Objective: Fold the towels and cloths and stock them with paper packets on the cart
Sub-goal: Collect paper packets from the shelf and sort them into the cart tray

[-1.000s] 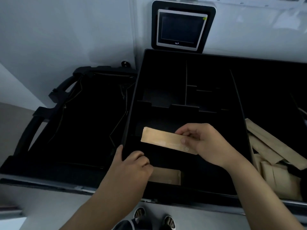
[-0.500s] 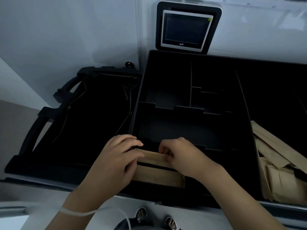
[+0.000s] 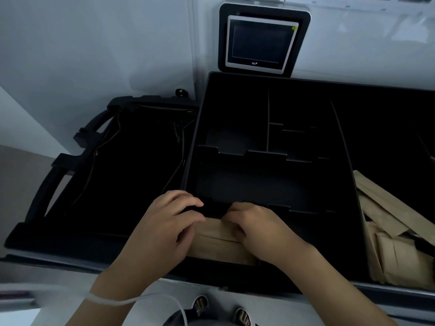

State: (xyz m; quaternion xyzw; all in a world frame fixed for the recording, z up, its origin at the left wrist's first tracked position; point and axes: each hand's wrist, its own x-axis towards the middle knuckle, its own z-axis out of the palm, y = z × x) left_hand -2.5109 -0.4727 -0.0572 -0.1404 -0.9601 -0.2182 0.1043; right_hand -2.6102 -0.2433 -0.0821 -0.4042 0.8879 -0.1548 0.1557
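Brown paper packets (image 3: 219,241) | under both hands | left grip (image 3: 164,229) pressing | right grip (image 3: 256,227) pinching

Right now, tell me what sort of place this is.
Probably a service corridor in a hotel or similar building: a black housekeeping cart tray with dividers, brown paper packets stocked in it, and a wall-mounted touch panel above.

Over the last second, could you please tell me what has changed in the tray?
The right hand brought its paper packet down from mid-tray onto the packets in the near compartment; the left hand moved onto them too. The loose packets at right stayed put.
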